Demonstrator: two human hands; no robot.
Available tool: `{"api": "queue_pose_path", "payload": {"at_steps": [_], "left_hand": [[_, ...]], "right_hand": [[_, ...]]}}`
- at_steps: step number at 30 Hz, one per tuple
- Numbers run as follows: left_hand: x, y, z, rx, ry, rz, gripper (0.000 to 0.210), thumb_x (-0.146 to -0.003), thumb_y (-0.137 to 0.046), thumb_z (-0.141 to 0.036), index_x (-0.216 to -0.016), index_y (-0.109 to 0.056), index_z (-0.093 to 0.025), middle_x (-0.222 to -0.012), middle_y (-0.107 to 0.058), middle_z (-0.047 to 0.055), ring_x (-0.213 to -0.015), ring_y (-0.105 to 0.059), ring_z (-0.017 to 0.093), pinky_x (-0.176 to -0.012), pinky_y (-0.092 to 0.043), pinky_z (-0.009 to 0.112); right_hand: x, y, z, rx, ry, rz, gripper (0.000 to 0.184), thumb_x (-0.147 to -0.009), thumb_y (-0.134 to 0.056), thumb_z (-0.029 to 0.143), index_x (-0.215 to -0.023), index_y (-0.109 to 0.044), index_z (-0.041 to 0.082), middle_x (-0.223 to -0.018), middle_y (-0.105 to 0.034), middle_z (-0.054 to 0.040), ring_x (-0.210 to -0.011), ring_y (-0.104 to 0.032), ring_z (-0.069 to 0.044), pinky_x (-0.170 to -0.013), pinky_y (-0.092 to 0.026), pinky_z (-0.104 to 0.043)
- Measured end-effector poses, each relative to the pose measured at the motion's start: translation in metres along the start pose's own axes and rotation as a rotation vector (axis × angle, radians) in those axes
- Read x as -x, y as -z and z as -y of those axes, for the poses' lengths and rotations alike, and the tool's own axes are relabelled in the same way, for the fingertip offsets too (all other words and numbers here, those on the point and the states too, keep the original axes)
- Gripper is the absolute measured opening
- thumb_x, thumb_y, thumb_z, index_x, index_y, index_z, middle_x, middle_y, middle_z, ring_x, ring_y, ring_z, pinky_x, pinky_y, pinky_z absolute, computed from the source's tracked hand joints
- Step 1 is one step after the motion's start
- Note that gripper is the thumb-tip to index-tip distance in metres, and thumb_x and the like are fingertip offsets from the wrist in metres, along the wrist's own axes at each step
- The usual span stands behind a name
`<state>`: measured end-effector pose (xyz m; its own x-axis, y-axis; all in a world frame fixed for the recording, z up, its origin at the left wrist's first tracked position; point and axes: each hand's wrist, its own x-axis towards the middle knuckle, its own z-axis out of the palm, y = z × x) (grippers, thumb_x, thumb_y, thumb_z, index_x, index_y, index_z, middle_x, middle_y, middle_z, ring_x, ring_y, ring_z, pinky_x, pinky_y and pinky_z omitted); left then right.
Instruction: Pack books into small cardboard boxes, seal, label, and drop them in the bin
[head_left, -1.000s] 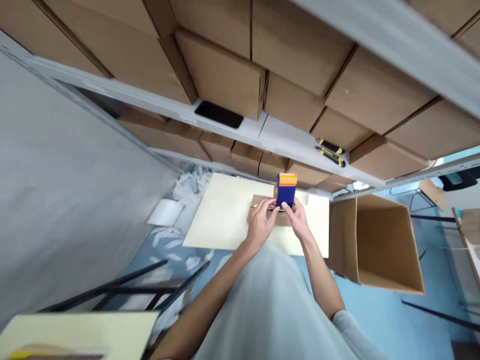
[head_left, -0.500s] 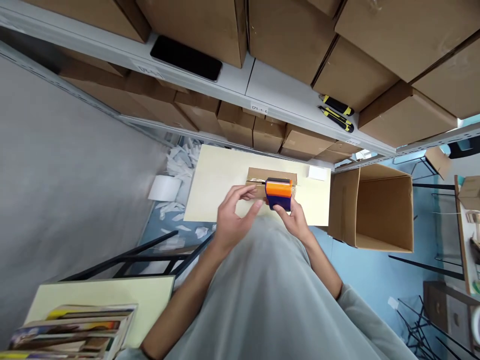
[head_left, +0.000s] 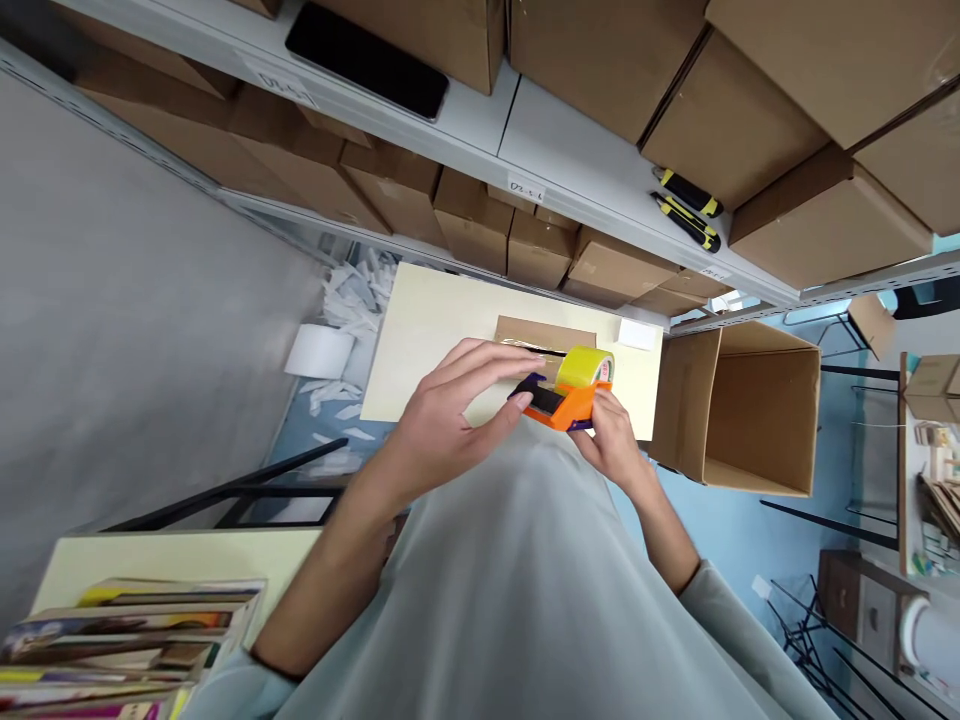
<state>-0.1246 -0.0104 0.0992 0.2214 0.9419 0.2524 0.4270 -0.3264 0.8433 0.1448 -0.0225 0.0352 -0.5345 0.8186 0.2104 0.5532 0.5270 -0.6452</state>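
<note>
An orange and dark-blue tape dispenser with a roll of yellow tape is tilted above the table. My right hand is closed round its right end. To its left, my left hand has its fingers stretched out and its thumb at the dispenser's dark end; whether it presses on it I cannot tell. Behind them a cardboard box with clear tape across its top lies on the cream table, partly hidden by the dispenser and my left hand.
A small white item lies at the table's right. Beside it stands a large open carton. The shelf ahead holds boxes, a black phone and two cutters. Left are paper scraps and books.
The dispenser has turned, so its yellow roll and dark end now show, and it has shifted slightly right. My left hand has come nearer and stretched its fingers. The view has shifted.
</note>
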Motion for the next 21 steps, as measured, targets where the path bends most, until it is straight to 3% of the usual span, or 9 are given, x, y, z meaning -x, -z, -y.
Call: {"api": "queue_pose_path", "payload": {"at_steps": [9,21], "left_hand": [[0.003,0.003,0.002,0.104,0.031,0.16,0.026,-0.106,-0.062,-0.037,-0.124,-0.08,-0.033,-0.111,-0.081,0.003,-0.112,-0.073,0.026,-0.105,-0.064,0.046],[0.025,0.001,0.01,0.164,0.152,0.239,0.03,-0.107,-0.06,-0.045,-0.127,-0.078,-0.033,-0.107,-0.078,0.004,-0.104,-0.075,0.024,-0.097,-0.064,0.037]], "right_hand": [[0.002,0.012,0.001,0.056,0.106,0.047,0.006,-0.109,-0.057,0.023,-0.111,-0.061,0.025,-0.097,-0.073,-0.0081,-0.097,-0.07,-0.029,-0.087,-0.059,-0.046],[0.015,0.009,0.003,-0.079,0.009,0.245,0.01,-0.108,-0.061,0.034,-0.108,-0.063,0.024,-0.095,-0.074,-0.0076,-0.097,-0.071,-0.028,-0.092,-0.061,-0.046]]}}
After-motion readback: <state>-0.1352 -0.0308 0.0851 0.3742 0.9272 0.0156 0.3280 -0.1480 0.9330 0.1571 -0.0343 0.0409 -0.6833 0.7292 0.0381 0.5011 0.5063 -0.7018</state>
